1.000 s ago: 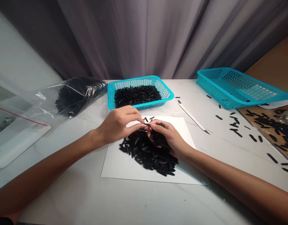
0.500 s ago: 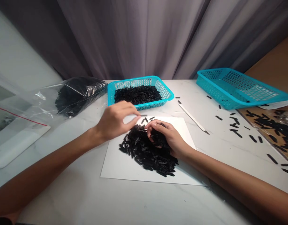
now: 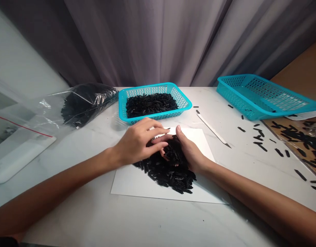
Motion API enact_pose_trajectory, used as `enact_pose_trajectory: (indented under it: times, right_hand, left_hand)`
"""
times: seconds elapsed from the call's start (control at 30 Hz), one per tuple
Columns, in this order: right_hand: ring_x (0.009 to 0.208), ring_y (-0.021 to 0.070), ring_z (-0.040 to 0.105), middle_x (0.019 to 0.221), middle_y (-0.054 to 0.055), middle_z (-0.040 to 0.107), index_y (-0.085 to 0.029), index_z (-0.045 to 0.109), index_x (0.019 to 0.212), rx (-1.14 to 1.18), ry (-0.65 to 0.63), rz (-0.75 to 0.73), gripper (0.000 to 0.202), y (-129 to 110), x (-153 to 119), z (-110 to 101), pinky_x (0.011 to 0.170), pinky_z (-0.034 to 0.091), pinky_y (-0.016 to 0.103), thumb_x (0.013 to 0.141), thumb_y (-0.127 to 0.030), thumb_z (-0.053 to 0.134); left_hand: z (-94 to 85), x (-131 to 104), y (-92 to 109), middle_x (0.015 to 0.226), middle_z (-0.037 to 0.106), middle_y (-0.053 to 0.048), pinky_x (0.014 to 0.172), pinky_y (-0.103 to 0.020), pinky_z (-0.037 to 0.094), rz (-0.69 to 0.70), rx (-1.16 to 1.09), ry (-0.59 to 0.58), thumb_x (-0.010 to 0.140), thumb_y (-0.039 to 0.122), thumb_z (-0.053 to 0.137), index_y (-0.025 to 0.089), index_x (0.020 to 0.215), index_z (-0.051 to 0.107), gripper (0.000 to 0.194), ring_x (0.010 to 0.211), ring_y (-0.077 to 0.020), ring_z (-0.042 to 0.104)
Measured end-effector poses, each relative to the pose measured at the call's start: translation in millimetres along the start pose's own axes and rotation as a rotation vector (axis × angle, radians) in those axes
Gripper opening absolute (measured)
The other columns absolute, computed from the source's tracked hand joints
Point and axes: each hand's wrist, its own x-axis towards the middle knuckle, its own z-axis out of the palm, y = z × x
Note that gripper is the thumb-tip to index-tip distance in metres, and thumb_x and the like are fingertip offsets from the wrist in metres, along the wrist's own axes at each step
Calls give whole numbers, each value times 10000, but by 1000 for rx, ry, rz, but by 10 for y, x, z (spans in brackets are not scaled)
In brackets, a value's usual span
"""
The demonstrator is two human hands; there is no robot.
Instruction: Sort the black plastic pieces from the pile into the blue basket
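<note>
My right hand is cupped, thumb raised, around a handful of small black strips. Just left of it is my left hand, palm down, its fingers apart and reaching toward the right hand's fingertips; I see nothing held in it. Under both hands a loose pile of the same black strips lies on a white sheet. The left hand hides the pile's upper left part. Behind the hands stands a blue plastic basket with many black strips inside.
A clear zip bag of black material lies at the left. A craft knife with a white handle rests right of the sheet. Scattered strips lie near a second blue basket at the right. A grey curtain hangs behind.
My left hand has moved right and slightly down to the right hand, its fingers spreading from a pinch. The right thumb has lifted, showing more of the held strips.
</note>
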Motion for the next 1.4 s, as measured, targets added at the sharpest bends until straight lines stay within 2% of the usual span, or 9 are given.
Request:
enact_pose_trajectory:
  times: [0.1,0.23,0.43,0.6,0.7,0.8,0.93,1.13,1.4]
  right_hand:
    - [571,165,540,781,65,689,-188,760,933,-66,-43,-22,740,34,6,-17,438,390,264,903,-843,415]
    - [728,212,632,798,80,709,-169,770,897,-224,-55,-104,775,38,-7,-17,680,505,322,946,-819,349]
    - [862,223,656,827,64,724,-178,753,780,-375,-95,-237,711,-17,-24,3,891,492,343,1015,-718,356]
    - [687,177,606,748,51,672,-182,686,685,-337,-76,-220,662,-13,-20,4,668,486,294,994,-712,435]
    - [509,133,505,626,22,585,-175,650,674,-174,-55,-130,656,-12,-10,12,476,402,264,966,-731,459]
    - [469,121,495,642,11,588,-170,670,763,-88,5,-124,517,-25,-6,25,387,331,234,955,-636,556]
    - [498,122,539,717,8,617,-179,682,856,-76,38,-157,307,-31,-10,31,385,353,217,962,-460,619]
    - [511,120,552,722,7,623,-178,668,847,-44,47,-158,255,-12,-12,22,423,397,224,966,-400,624]
    - [535,118,565,723,-5,634,-189,667,851,-59,89,-193,220,-4,-17,38,423,385,222,961,-377,640]
  left_hand:
    - [117,-19,131,1022,740,-81,841,-341,566,-92,-182,53,921,225,756,159,1083,751,174,939,-198,688]
    - [170,-12,154,908,731,-43,731,-274,547,-271,-344,110,889,141,771,167,948,781,66,797,-145,687]
    - [155,4,185,876,726,-53,734,-284,531,-232,-324,117,865,145,782,137,897,759,40,797,-158,671]
    - [127,6,155,848,736,-48,733,-287,526,-174,-251,132,890,92,719,141,863,755,66,790,-157,664]
    - [67,14,105,861,759,-44,748,-279,528,-182,-209,158,876,125,762,148,892,772,30,810,-153,685]
    - [-7,28,57,866,769,-40,704,-261,517,-193,-178,165,854,134,789,153,905,782,55,802,-146,688]
    - [-67,48,27,858,777,-27,663,-247,498,-194,-161,132,836,75,769,165,890,790,106,786,-137,677]
    - [-77,64,18,860,789,-24,656,-250,486,-228,-238,55,860,121,763,168,889,791,62,791,-137,681]
    - [-158,109,71,868,806,11,750,-280,484,-575,-318,-76,873,252,757,222,844,809,67,830,-153,712]
